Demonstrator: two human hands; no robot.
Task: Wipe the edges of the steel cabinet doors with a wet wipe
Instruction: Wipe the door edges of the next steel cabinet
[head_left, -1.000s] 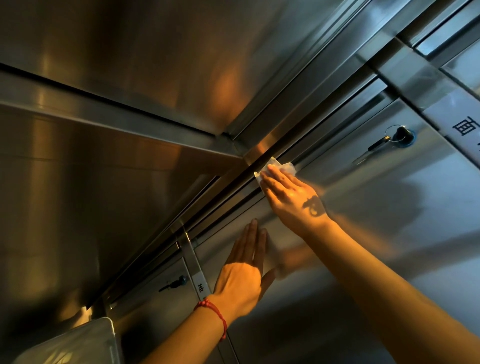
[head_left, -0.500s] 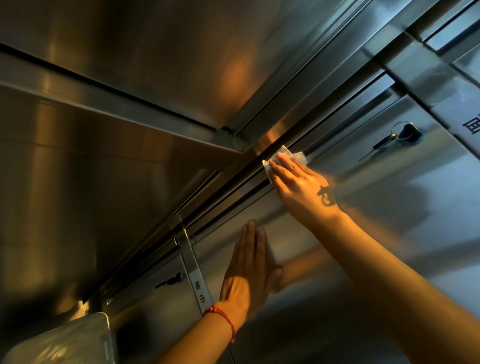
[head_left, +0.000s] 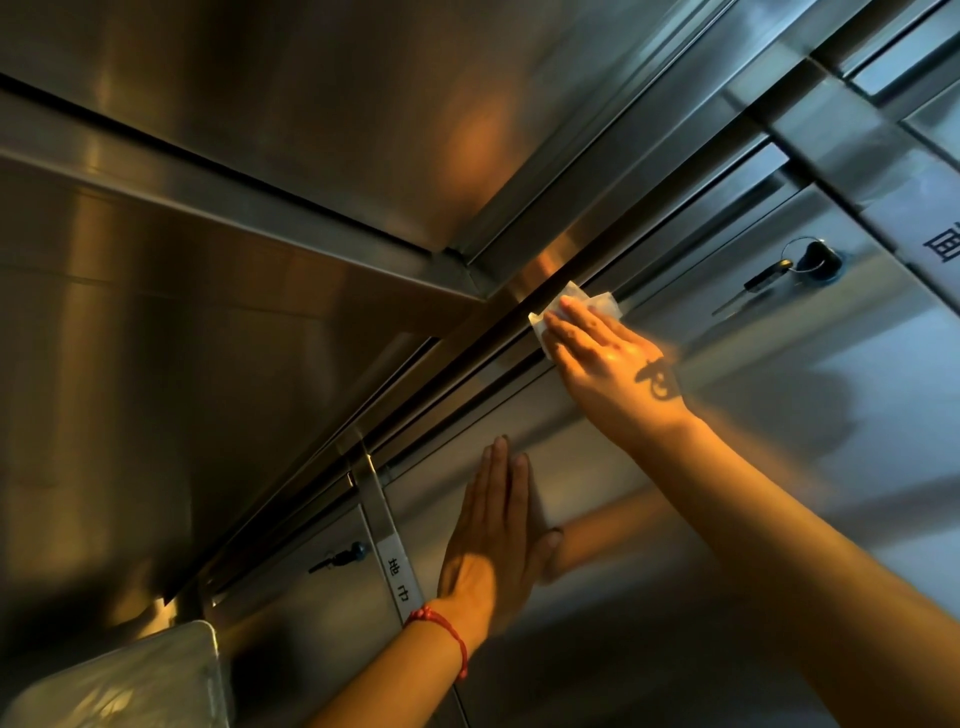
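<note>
My right hand (head_left: 610, 364) presses a white wet wipe (head_left: 597, 302) against the top edge of a steel cabinet door (head_left: 753, 441), where the door meets the dark sliding track (head_left: 457, 374). Only the wipe's upper corners show past my fingertips. My left hand (head_left: 493, 535) lies flat on the same door lower down, fingers straight and together, holding nothing. A red string bracelet circles that wrist.
A key (head_left: 769, 280) on a ring hangs in the door's lock at the upper right. A second lock (head_left: 343, 558) sits on the neighbouring door at left. A labelled steel post (head_left: 389, 545) divides the doors. Steel shelf panels overhang above. A metal tray corner (head_left: 130, 680) shows bottom left.
My right hand has slid the wipe along the door's top edge toward the upper right. My left hand has stayed flat on the door.
</note>
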